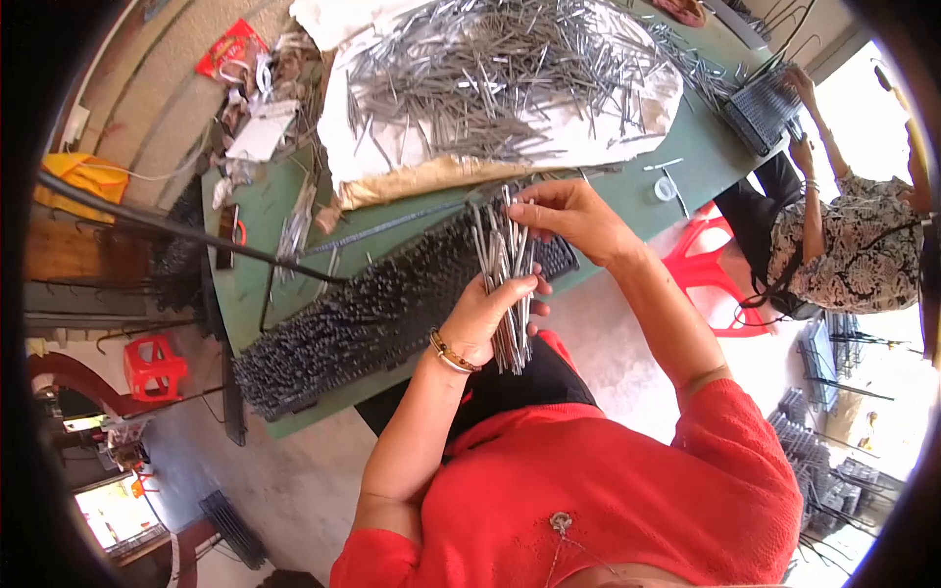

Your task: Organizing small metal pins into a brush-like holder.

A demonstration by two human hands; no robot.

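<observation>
In the head view, the person's left hand (482,316) wraps its fingers around one bundle of thin metal rods (507,284), too many and too tightly packed to count, gripping it near its lower half so the rods stand roughly upright just in front of the green table (686,162). The right hand (567,213) meets the top of the same bundle, its fingertips pressed together in a pinch on the upper ends of a few rods. Directly behind the bundle, along the table's near edge, lies one long black perforated block (372,309), its holes filled with many rod ends. Farther back on the table, one large loose heap of rods (500,73) spreads over a white sheet (392,162), again beyond counting. One gold bracelet (451,353) circles the left wrist, and both arms come out of one red sweater (608,490). At the table's far right corner a second person (853,245) in patterned clothing holds a dark grid block (763,110) with two hands. Two red plastic stools show: one (711,269) to the right of the table beside that person, one (154,367) to the left of the table on the floor.
</observation>
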